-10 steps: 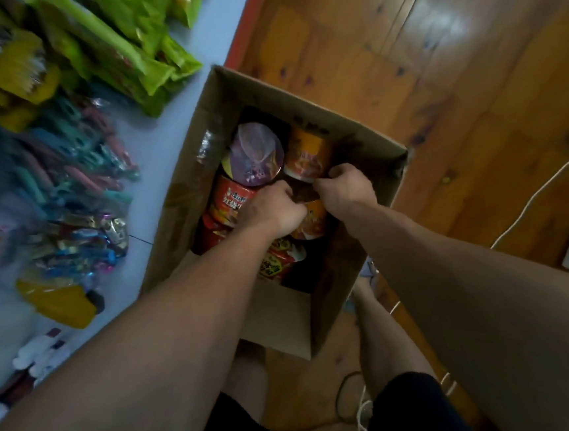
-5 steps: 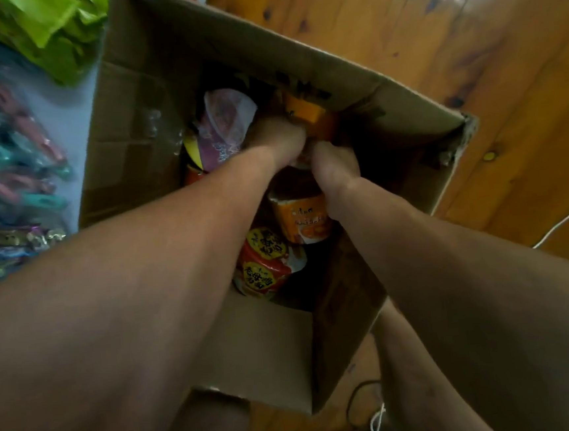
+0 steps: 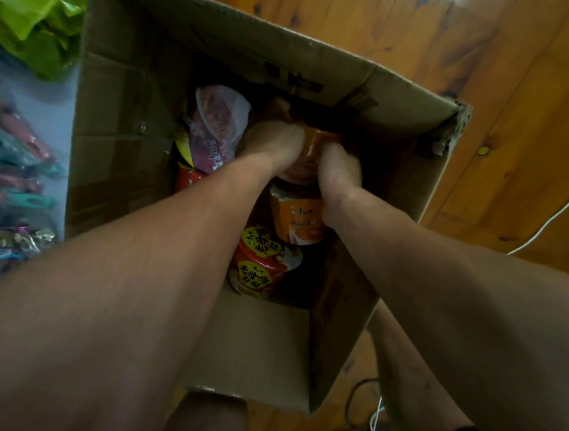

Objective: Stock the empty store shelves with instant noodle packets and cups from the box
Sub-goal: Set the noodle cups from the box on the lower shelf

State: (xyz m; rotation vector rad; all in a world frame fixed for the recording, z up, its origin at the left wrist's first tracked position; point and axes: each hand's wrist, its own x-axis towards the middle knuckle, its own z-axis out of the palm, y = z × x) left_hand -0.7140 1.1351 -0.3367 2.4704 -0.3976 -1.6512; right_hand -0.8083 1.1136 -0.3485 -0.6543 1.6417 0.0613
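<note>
Cardboard makes up the open box (image 3: 253, 348) that stands on the wooden floor (image 3: 506, 92) just in front of the person's bare legs, and both forearms reach down into it over its near edge. Closest inside, by the near wall, a red noodle cup (image 3: 261, 262) with yellow round labels lies on its side. Just beyond it, touching it, lies an orange noodle cup (image 3: 295, 219). Past that, toward the far wall, the left hand (image 3: 277, 143) and the right hand (image 3: 339, 172) clasp a second orange cup (image 3: 308, 154) between them, one on each side, with fingers bent round it; the fingertips are hidden below. This held cup sits low in the box, close under the far wall's folded flap. Beside the left hand, toward the left wall, a cup with a purple-pink lid (image 3: 218, 128) leans tilted, and under it the edge of another red cup (image 3: 187, 181) shows. Outside the box, on the right, a white cable (image 3: 551, 216) crosses the floor. On the left, a pale surface holds blurred multicoloured wrapped packets (image 3: 2, 154), and farther back bright green packets (image 3: 36, 34) lie near the box's far left corner.
</note>
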